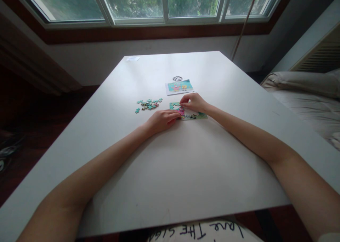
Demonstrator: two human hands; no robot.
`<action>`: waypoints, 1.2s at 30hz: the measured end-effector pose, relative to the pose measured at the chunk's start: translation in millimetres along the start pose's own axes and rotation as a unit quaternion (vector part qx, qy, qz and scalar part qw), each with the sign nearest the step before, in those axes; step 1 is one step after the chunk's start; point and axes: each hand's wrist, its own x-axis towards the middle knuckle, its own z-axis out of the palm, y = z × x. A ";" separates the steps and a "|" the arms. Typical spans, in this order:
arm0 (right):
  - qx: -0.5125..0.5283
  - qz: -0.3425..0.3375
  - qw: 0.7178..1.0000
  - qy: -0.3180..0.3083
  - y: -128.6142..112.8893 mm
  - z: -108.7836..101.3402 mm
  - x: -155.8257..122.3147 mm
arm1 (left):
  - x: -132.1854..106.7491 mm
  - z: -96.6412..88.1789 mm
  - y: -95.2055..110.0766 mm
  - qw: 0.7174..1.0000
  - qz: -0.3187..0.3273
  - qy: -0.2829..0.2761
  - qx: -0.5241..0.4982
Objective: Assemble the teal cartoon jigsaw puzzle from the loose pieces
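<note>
A partly assembled jigsaw puzzle (pixel 201 116) lies on the white table, its border joined and pink pieces fitted at the left. My left hand (pixel 165 120) rests flat, fingers stretched out over the puzzle's lower left side. Above the puzzle's left part, my right hand (pixel 194 102) pinches a small puzzle piece against the pink area; the fingers hide most of it. Loose puzzle pieces (pixel 149 104) form a small heap left of the puzzle. Just behind it lies a picture card (pixel 180 87) with a pink and a yellow cartoon figure.
A round black-and-white item (pixel 177 78) lies behind the card on the white table (pixel 186 164). A scrap of paper (pixel 132 58) is near the far left corner. Beyond the far edge a thin stick (pixel 243 28) leans by the window; a cushioned seat (pixel 300 97) stands at the right.
</note>
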 end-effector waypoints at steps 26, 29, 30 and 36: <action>0.022 -0.074 0.997 0.013 2.9 11.9 -1.5 | -0.2 0.7 0.4 1.000 -0.003 -0.001 0.014; 0.008 -0.086 0.996 0.017 1.7 12.5 -1.4 | 0.1 0.9 0.2 1.000 0.000 0.002 0.020; 0.002 -0.088 0.996 0.017 1.5 12.9 -1.4 | 0.3 1.0 0.0 1.000 0.002 0.004 0.020; -0.023 -0.091 0.995 0.014 1.3 15.0 -2.8 | 0.5 2.0 -0.6 1.000 -0.002 0.000 0.017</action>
